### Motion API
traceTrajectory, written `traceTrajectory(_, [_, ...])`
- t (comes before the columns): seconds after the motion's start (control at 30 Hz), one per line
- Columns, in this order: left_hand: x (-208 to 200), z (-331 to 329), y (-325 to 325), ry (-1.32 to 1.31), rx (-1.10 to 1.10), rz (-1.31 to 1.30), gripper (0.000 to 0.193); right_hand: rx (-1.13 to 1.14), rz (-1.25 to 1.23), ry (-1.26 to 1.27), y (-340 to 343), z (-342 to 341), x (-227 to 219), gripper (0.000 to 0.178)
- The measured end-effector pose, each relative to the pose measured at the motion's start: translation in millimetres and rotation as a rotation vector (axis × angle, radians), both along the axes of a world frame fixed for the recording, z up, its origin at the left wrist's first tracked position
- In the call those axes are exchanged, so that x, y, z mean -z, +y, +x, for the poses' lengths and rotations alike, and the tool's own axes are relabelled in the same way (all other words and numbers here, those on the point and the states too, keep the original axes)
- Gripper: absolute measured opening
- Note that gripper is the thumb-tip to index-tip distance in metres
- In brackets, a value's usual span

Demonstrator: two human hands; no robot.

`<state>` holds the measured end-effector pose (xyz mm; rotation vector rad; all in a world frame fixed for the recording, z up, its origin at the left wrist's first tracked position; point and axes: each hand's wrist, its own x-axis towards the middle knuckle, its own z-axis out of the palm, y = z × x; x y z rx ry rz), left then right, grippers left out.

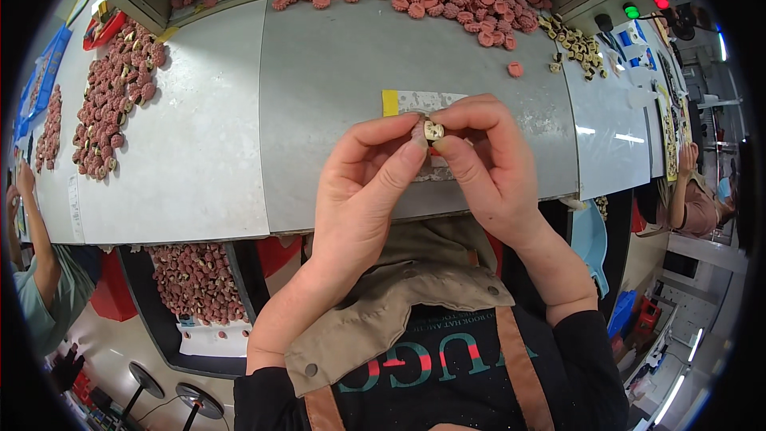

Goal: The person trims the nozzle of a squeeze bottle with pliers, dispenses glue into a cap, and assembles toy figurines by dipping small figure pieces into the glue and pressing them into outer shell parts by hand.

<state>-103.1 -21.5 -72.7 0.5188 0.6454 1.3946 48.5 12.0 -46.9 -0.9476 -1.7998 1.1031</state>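
Both hands meet over the grey table (319, 56), fingertips almost touching. A small cream-and-black piece (433, 130) is pinched between thumb and forefinger of my right hand (496, 172). Against its left side sits a pink ridged piece (418, 129), mostly hidden by the thumb and forefinger of my left hand (355, 183), which are closed on it. The two pieces touch; whether they are joined I cannot tell. Beneath my hands lies a speckled white pad (427, 99) with yellow tape (389, 102) on its left end. Something red on it shows between my hands.
Loose pink ridged pieces (487, 4) spread along the back, with cream-and-black pieces (581, 46) at back right. Pink-and-cream pieces (120, 88) are heaped at left; more fill a black bin (239, 271) below the table edge. Co-workers' arms (40, 231) (682, 183) show at both sides.
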Motion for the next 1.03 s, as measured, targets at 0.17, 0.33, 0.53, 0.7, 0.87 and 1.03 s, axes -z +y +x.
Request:
traceTrajectory(0.17, [-3.6, -3.5, 4.0, -0.115, 0.085, -0.088, 0.029, 0.017, 0.459, -0.229, 4.1, 1.3, 1.3, 0.017])
traceTrajectory(0.33, [-5.0, -7.5, 6.8, -0.158, 0.141, -0.09, 0.028, 0.055, -0.183, 0.156, -3.1, -4.0, -5.4, 0.019])
traceTrajectory(0.53, [-6.4, -9.4, 6.6, -0.14, 0.187, -0.132, 0.028, 0.046, 0.472, -0.29, 5.4, 0.7, -8.7, 0.015])
traceTrajectory(0.7, [-6.4, -3.7, 2.5, -0.028, 0.079, -0.067, 0.026, 0.05, 0.172, -0.206, 1.6, -2.2, -18.7, 0.015])
traceTrajectory(0.87, [4.4, 5.2, -2.4, 0.074, -0.073, 0.097, 0.027, 0.06, 0.013, -0.117, -2.6, -3.6, -17.3, 0.015])
traceTrajectory(1.03, [5.5, 2.8, -0.9, 0.032, 0.0, 0.094, 0.032, 0.003, 0.513, -0.388, 2.5, 4.7, -14.3, 0.018])
